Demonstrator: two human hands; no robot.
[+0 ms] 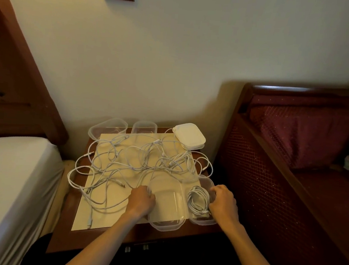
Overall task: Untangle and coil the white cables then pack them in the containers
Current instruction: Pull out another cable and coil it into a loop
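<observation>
A wooden nightstand (pixel 64 224) carries a cream mat (pixel 109 217), tangled white cables (pixel 124 161) and clear containers (pixel 167 205).

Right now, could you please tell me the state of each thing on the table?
Tangled cables: loose, uncoiled.
Coiled cable: inside right container.
Middle container: empty, open.
Back containers: empty, open.
Lids: stacked, unused.
Left hand: gripping middle container.
Right hand: gripping right container.
</observation>
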